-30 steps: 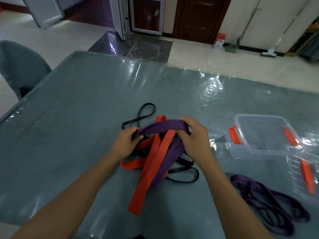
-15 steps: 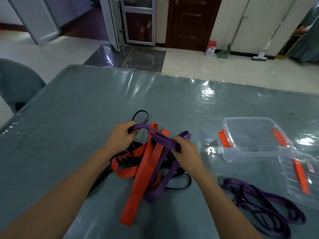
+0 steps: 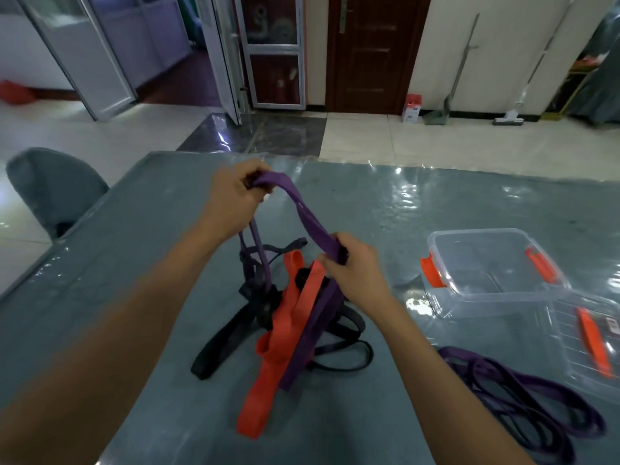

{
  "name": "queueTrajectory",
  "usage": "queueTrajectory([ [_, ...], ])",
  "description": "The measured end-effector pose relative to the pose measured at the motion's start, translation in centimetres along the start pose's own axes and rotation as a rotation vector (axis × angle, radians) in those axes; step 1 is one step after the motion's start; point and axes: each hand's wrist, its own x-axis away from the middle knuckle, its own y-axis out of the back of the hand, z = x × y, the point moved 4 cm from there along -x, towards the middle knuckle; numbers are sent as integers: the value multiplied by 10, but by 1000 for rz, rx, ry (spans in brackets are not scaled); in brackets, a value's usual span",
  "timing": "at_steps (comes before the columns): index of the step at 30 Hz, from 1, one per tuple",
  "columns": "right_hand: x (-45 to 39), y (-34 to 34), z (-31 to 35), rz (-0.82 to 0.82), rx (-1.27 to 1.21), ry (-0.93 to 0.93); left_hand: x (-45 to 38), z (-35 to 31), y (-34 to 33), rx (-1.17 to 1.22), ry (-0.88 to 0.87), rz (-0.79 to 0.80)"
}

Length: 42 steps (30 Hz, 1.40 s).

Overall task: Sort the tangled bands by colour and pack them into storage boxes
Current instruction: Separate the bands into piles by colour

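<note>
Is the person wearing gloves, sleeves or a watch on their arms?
No. Both forearms are bare as far as the picture shows, with no sleeves in view. The left hand and the right hand have no gloves, and no watch, ring or bracelet shows on either.

Hands: two, the left hand and right hand. Clear storage boxes: two, one open box and one box nearer the edge. Purple band held up: one. Orange band: one. Set-aside purple bands: count indeterminate. Black bands: tangled, count indeterminate.
</note>
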Motion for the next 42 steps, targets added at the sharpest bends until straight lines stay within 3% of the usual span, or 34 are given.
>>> queueTrajectory([
  [5,4,6,1,-25,-29,-21,6,-14,-3,-69,-55,-3],
  [18,47,2,-45,6,-35,-99,102,41,-41,-137,222,240],
  [22,57,-5,-73,104,51,-154,141,60,-61,-199,226,351],
  [34,94,2,-149,321,490,-261,215,80,-155,-326,472,647],
  [39,88,6,-169,381,551,-238,231,86,-181,-367,477,610],
  [42,75,6,-182,402,560,-208,227,84,-190,-428,357,567],
])
